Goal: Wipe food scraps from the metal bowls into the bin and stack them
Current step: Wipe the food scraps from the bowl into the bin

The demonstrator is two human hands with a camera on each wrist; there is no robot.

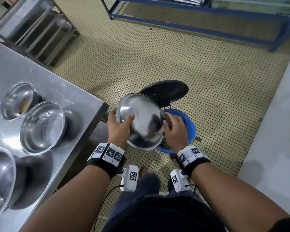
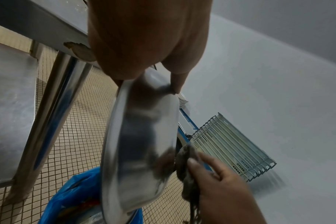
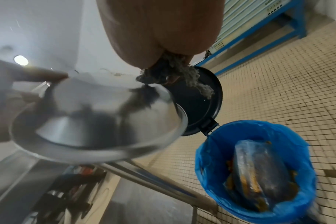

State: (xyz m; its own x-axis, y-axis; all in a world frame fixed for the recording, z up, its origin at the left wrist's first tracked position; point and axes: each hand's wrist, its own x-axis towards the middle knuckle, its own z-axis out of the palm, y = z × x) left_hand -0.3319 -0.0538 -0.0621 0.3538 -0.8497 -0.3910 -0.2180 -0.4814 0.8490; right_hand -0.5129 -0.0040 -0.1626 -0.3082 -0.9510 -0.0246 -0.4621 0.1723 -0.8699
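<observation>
Head view, left to right. Left edge: steel table (image 1: 60, 84) with three metal bowls on it, none stacked. The upper bowl (image 1: 18, 100) has yellowish scraps in it. The middle bowl (image 1: 43, 127) looks mostly clean, maybe wet; we can't be sure. The lower-left bowl (image 1: 0, 180) is cut off by the frame, contents unclear.

Centre frame: we hold the fourth bowl (image 1: 140, 121) tilted over the bin. Our left hand (image 1: 118, 127) grips its near-left rim, thumb inside, fingers curled behind. A few small specks show on the inner wall toward the upper right.

Right of centre: our right hand (image 1: 173, 131) is closed around a dark grey rag (image 1: 167, 119), pressing it at the bowl's right rim. The right wrist view shows the rag (image 3: 175, 75) bunched under the fingers, frayed ends hanging at the rim.

Below and right of the bowl: the bin (image 1: 190, 129) with blue liner, black lid (image 1: 167, 91) flipped up behind it. Right wrist view shows wrappers and orange-brown scraps in the bin (image 3: 207, 159).

Our read on progress: wiping this bowl is near its end, specks remaining. At least one table bowl needs wiping, the others unconfirmed. No stack started, so most of the task is left.
</observation>
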